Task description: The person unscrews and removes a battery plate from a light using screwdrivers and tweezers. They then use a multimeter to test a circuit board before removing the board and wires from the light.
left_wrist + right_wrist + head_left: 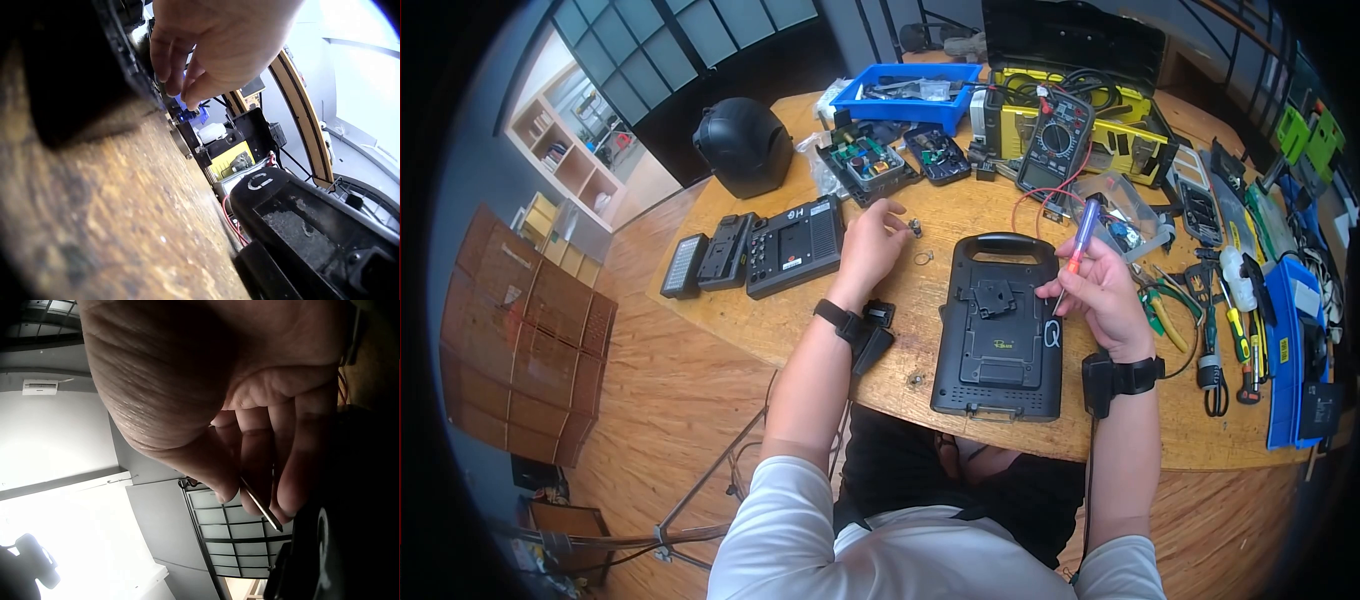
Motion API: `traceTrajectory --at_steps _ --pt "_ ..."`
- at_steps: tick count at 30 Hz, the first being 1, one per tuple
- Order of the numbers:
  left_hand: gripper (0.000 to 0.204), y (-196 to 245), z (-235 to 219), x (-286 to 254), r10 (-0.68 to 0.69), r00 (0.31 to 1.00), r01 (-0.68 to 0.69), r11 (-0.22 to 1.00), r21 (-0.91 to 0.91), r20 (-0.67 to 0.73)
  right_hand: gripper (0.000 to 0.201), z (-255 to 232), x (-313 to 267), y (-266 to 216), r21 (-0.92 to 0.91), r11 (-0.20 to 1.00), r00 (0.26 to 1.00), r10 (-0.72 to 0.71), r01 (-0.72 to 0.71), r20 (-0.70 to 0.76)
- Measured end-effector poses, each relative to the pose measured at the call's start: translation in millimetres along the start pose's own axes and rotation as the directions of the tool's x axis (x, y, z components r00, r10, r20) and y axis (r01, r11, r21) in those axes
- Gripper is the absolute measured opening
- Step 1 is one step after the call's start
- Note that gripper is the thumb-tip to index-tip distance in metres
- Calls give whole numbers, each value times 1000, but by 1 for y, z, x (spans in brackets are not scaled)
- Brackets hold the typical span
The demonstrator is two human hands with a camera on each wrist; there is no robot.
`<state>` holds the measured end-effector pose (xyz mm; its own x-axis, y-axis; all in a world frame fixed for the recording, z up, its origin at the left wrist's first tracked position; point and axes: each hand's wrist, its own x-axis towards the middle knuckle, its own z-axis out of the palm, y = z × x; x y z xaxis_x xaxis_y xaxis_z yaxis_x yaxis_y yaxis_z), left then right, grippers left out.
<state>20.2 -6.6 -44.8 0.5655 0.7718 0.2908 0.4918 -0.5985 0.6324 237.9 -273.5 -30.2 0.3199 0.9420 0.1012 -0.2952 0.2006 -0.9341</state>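
Two bare hands are over the wooden table (900, 345), and we have both in sight. Left of centre, we see the left hand (874, 248) with its fingers loosely bent, tips right by a small part (915, 229) on the wood; whether they touch it, we cannot tell. A thin ring (923, 258) lies just below that part in the frame.

Over to the right of centre, and here we have the right hand (1108, 292) pinching a screwdriver (1084, 238) between thumb and fingers! Its purple and orange handle points up, its metal shaft slants down by the right edge of the black case (1003, 345); we cannot tell whether the tip touches. In the right wrist view, we get that bare shaft poking out beyond the thumb.

That case lies flat at the centre of the frame, handle end away from the person, a white letter on its right side and a black bracket (994, 298) on its upper face. Up top, we spot a blue tray (880, 108), an opened device (865, 165) showing its green board, and a multimeter (1056, 138) leaning by a yellow toolbox (1135, 145). Down the right side, pliers (1170, 322) lie among other hand tools.
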Motion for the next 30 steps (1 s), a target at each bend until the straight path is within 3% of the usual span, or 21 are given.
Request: traceTrajectory --at_steps 14,17,20,21,22,23,24,25,27,28,30 --pt "34 1 -16 -6 -52 998 53 997 50 -26 34 -1 0 1 -9 1000 1000 -5 5 0" --pt "30 19 -23 -14 13 996 -4 996 93 -89 34 1 0 0 -30 1000 1000 -4 3 -19" --pt "28 59 -33 -29 49 997 -46 998 -49 62 34 2 -1 -3 -38 999 1000 22 -23 -19" --pt "33 66 -35 -33 53 974 -19 988 -154 220 35 2 -1 -2 -40 999 1000 21 -21 -16" --pt "33 77 -40 -34 52 973 -17 987 -157 224 35 2 -1 -1 -42 999 1000 18 -19 -9" --pt "38 89 -45 -36 313 893 -241 940 -242 323 36 2 0 0 -49 999 1000 12 -12 -9" --pt "44 95 -45 -36 550 739 -436 830 -347 389 36 3 -1 -1 -51 999 1000 12 -12 -11" --pt "44 97 -42 -33 553 737 -438 828 -349 388 37 4 -1 -3 -60 998 1000 16 -17 -11" --pt "54 99 -37 -24 686 579 -583 726 -364 441 37 5 -2 -4 -69 997 1000 20 -21 -15" --pt "54 101 -36 -21 689 575 -585 723 -367 441 37 5 -1 -3 -71 997 1000 25 -26 -13" --pt "57 104 -33 -18 619 520 -518 777 -359 589 37 5 -1 -2 -78 996 999 29 -31 -16"
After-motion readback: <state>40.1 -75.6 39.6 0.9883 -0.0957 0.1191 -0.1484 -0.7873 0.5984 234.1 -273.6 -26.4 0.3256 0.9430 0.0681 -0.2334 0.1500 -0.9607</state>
